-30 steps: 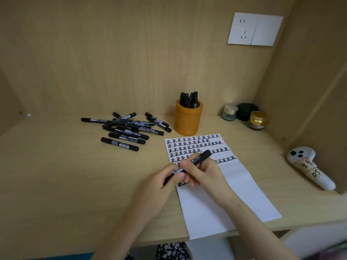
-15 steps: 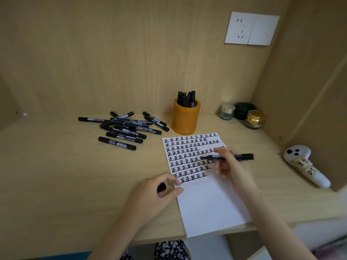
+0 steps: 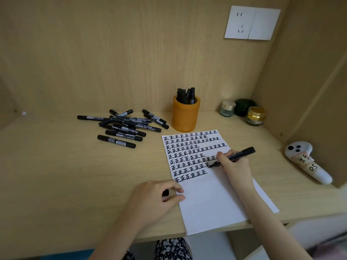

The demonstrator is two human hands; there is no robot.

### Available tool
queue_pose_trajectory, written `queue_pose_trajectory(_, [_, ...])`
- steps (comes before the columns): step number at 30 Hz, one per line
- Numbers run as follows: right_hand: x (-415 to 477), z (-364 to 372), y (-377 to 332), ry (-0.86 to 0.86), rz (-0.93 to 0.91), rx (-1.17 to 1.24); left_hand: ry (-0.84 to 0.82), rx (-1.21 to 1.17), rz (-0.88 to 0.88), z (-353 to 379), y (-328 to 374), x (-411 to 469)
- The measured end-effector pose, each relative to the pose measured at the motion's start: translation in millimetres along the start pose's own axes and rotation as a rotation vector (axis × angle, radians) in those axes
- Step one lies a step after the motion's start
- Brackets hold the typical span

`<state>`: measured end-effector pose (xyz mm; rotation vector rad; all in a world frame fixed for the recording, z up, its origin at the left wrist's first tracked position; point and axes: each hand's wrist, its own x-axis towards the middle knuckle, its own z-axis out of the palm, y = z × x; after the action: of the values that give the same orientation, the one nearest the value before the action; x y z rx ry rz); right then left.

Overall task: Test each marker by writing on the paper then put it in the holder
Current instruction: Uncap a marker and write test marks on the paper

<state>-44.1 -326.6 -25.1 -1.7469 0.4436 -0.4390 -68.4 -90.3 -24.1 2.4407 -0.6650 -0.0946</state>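
**Marker at the paper, cap in the other hand**

Nearest, the left hand [image 3: 155, 199] lay at the left edge of the paper [image 3: 216, 203], its fingers curled round a small black thing, probably the cap [image 3: 165, 192], which the fingers mostly hid. The right hand [image 3: 234, 166] pinched the marker [image 3: 242, 152] low on its barrel, tip down at the end of a written row, rear end slanting up to the right; the tip was dark against the ink and hard to make out, so contact with the sheet could not be confirmed.

The marker looked light, stiff and smooth-sided; a pinch near the tip suited writing, while a hold at mid-barrel would probably suit dropping it into the holder; the thin paper seemed likely to slide unless steadied.

Farther off lay the loose markers [image 3: 124, 128], overlapping so that their number was unclear; beyond stood the orange holder [image 3: 185, 117], with only the tops of its contents showing.
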Motion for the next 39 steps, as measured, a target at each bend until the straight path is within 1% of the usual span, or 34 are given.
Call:
queue_pose_trajectory(7, [-1.1,1.1,2.9,-0.02,-0.037,-0.06,0.004,-0.002,0.002,1.8,-2.8,2.0])
queue_pose_trajectory(19, [-1.6,1.6,2.5,-0.056,-0.065,-0.06,0.003,-0.016,-0.015,4.3,-5.4,2.3])
queue_pose_trajectory(27, [-3.3,3.0,-1.2,0.005,-0.127,-0.093,0.017,-0.016,-0.002,6.2,-8.5,2.7])
queue_pose_trajectory(34, [-1.7,2.4,0.3,0.019,-0.093,-0.067,0.018,-0.036,-0.003,6.0,-8.7,2.2])
queue_pose_trajectory(39, [-2.8,3.5,0.2,-0.003,-0.098,-0.09,0.012,-0.029,-0.004,6.1,-8.2,2.7])
